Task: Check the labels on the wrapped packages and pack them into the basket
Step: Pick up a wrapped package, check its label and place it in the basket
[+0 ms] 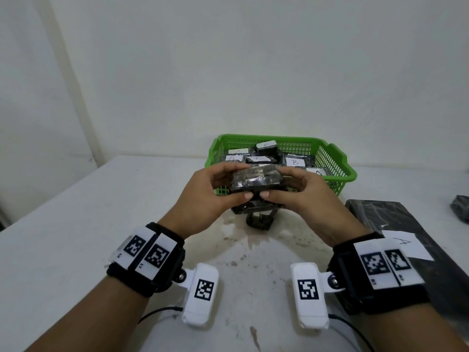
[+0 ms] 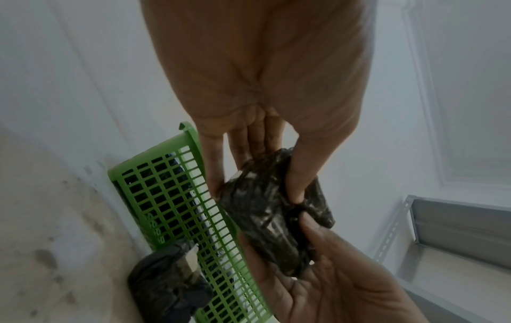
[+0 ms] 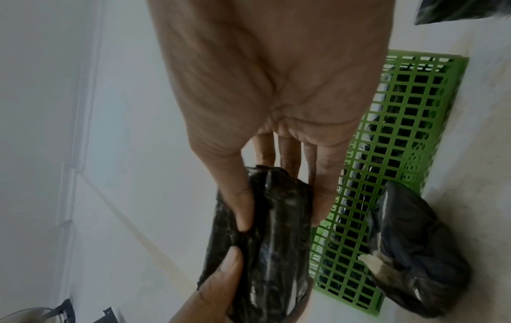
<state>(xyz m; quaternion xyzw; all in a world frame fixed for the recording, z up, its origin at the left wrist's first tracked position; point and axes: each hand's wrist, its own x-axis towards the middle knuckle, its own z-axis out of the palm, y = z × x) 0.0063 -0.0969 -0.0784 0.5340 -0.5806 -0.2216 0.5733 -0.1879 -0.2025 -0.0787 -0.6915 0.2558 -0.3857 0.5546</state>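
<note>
A small package wrapped in black plastic (image 1: 257, 180) hangs in the air just in front of the green basket (image 1: 340, 174). My left hand (image 1: 218, 189) grips its left end, thumb underneath and fingers over the top. My right hand (image 1: 294, 189) grips its right end the same way. No label shows on the package (image 2: 265, 209) (image 3: 271, 229) from any view. A second small black package (image 1: 258, 221) (image 2: 165, 282) (image 3: 414, 251) lies on the table below, against the basket's front wall (image 2: 177, 196) (image 3: 387, 174). Several packages with white A and B labels (image 1: 294, 162) fill the basket.
A large flat black package with a white A label (image 1: 406, 243) lies on the table (image 1: 63, 237) at the right, beside my right wrist. Another black package (image 1: 460, 208) sits at the far right edge. A white wall stands close behind the basket.
</note>
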